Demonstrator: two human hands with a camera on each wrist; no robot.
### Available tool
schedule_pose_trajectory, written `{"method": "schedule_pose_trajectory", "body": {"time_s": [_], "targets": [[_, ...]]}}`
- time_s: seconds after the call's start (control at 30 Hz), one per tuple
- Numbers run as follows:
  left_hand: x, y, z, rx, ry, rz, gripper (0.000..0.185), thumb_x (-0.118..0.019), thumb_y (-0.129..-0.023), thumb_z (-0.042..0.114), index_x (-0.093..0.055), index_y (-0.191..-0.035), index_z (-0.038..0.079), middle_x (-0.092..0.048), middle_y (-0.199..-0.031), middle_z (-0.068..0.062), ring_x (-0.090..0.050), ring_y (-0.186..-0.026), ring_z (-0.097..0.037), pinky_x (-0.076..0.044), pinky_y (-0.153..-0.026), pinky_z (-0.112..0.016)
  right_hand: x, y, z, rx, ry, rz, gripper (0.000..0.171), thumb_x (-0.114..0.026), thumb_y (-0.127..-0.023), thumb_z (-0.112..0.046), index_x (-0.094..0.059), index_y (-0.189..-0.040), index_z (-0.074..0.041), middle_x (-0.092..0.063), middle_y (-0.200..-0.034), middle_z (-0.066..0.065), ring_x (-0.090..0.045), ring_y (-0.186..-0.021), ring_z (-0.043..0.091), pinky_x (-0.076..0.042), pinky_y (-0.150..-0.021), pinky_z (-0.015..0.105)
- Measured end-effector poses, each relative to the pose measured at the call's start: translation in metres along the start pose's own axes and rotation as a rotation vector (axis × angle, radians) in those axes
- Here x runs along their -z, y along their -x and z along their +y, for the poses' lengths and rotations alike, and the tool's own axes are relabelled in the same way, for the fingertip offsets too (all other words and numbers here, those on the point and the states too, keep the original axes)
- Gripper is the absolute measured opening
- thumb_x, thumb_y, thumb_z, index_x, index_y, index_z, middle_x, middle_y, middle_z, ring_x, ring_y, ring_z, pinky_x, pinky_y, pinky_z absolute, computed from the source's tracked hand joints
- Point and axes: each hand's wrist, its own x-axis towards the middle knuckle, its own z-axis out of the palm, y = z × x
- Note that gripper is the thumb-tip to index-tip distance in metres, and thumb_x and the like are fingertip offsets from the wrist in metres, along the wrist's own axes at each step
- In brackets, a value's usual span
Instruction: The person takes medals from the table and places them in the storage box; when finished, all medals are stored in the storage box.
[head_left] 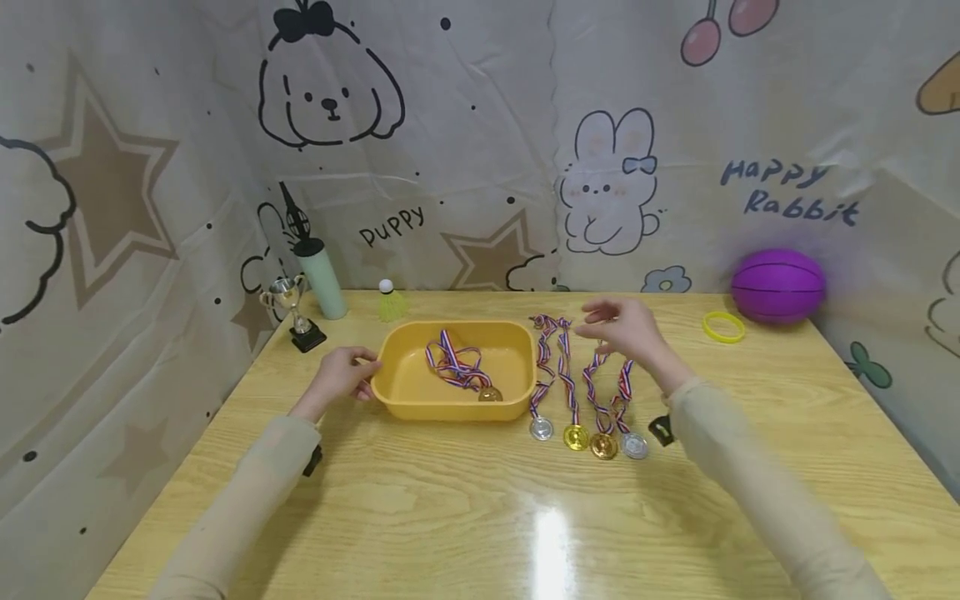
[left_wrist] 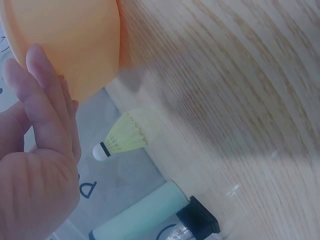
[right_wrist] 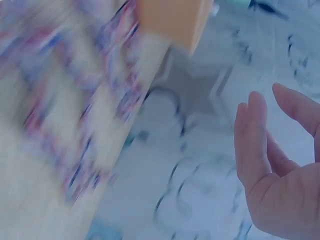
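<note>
A yellow plastic basin (head_left: 453,411) stands on the table, holding a gold-toned medal (head_left: 491,394) with its striped ribbon (head_left: 455,362). At the basin's left end is my left hand (head_left: 341,372); its fingers (left_wrist: 50,110) are nearly straight, right against the outer wall. To the right of the basin several medals lie in a row, ribbons stretched toward the back: a silver one (head_left: 541,428), a gold one (head_left: 576,437), a bronze one (head_left: 603,446) and another silver one (head_left: 634,446). Above the ribbons hovers my right hand (head_left: 626,327), fingers loosely bent, thumb apart, nothing held.
At the back left are a small trophy cup (head_left: 288,300), a pale green pump (head_left: 322,279) and a yellow shuttlecock (head_left: 390,302). A purple ball (head_left: 778,287) and a yellow ring (head_left: 723,327) sit at the back right. Behind the table (head_left: 420,508) hangs a printed curtain (head_left: 480,125).
</note>
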Motion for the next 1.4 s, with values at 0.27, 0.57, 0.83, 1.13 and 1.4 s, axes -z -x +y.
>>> {"method": "schedule_pose_trajectory", "body": {"time_s": [0.27,0.57,0.83,1.13,1.4], "targets": [[0.0,-0.003,-0.004,-0.023,-0.022,0.012,0.036,-0.054,-0.098,0.012,-0.053,-0.124,-0.012,-0.065,-0.07,-0.01,-0.061,-0.047,-0.006,-0.061,-0.055,-0.032,0.038,0.035,0.061,-0.111,0.017,-0.041,0.058,-0.069,-0.088,-0.019,-0.046,-0.134,0.008,-0.057,-0.12,0.028,-0.065,-0.094,0.024,-0.062,-0.075,0.038],[-0.002,-0.002,-0.003,-0.025,-0.022,0.009,0.036,-0.054,-0.098,0.012,-0.052,-0.124,-0.012,-0.065,-0.069,-0.01,-0.061,-0.046,-0.006,-0.061,-0.054,-0.031,0.027,0.057,0.093,-0.212,-0.043,-0.123,0.066,-0.069,-0.088,-0.018,-0.036,-0.136,0.013,-0.058,-0.117,0.028,-0.067,-0.085,0.014,-0.062,-0.072,0.037],[-0.001,-0.001,-0.001,-0.022,-0.025,0.012,0.036,-0.054,-0.098,0.012,-0.053,-0.125,-0.012,-0.064,-0.068,-0.009,-0.06,-0.046,-0.006,-0.062,-0.056,-0.034,0.013,0.057,0.098,-0.257,-0.138,-0.164,0.068,-0.071,-0.087,-0.017,-0.034,-0.135,0.015,-0.058,-0.118,0.027,-0.068,-0.085,0.012,-0.062,-0.07,0.035],[-0.002,-0.001,-0.001,-0.011,-0.024,0.007,0.036,-0.053,-0.098,0.012,-0.052,-0.125,-0.012,-0.064,-0.07,-0.01,-0.06,-0.046,-0.006,-0.062,-0.056,-0.034,0.005,0.05,0.098,-0.292,-0.161,-0.167,0.058,-0.068,-0.09,-0.02,-0.04,-0.127,0.015,-0.069,-0.1,0.014,-0.069,-0.08,0.012,-0.062,-0.066,0.035],[-0.002,-0.001,-0.001,-0.007,-0.016,0.013,0.036,-0.054,-0.098,0.012,-0.053,-0.125,-0.011,-0.065,-0.071,-0.01,-0.06,-0.046,-0.006,-0.062,-0.057,-0.034,0.003,0.051,0.092,-0.3,-0.154,-0.185,0.051,-0.067,-0.09,-0.016,-0.043,-0.122,0.016,-0.07,-0.086,0.007,-0.068,-0.074,0.011,-0.062,-0.061,0.032]]}}
